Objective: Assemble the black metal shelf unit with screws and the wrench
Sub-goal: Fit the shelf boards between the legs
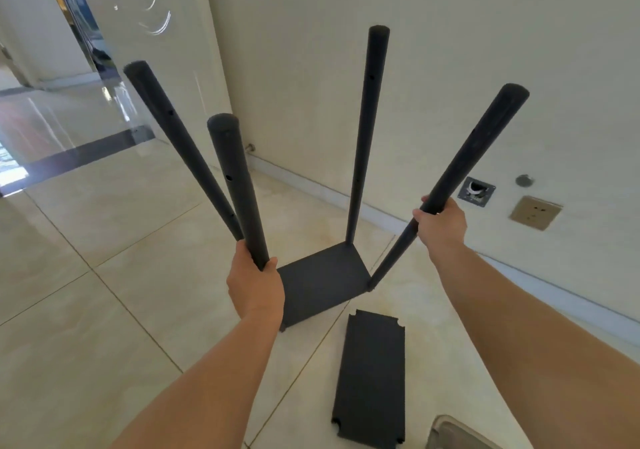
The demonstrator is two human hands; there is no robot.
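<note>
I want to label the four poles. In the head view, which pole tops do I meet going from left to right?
Far-left pole top → left-hand pole top → back pole top → right-hand pole top.

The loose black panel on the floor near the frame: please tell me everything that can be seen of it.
The loose black panel is a flat, long rectangle that looks like matt black metal, with a rounded notch cut into each corner. It lies flat on the pale floor tiles, just in front of the standing frame's bottom shelf and apart from it. Neither hand touches it, and no post is fitted to it.
</note>
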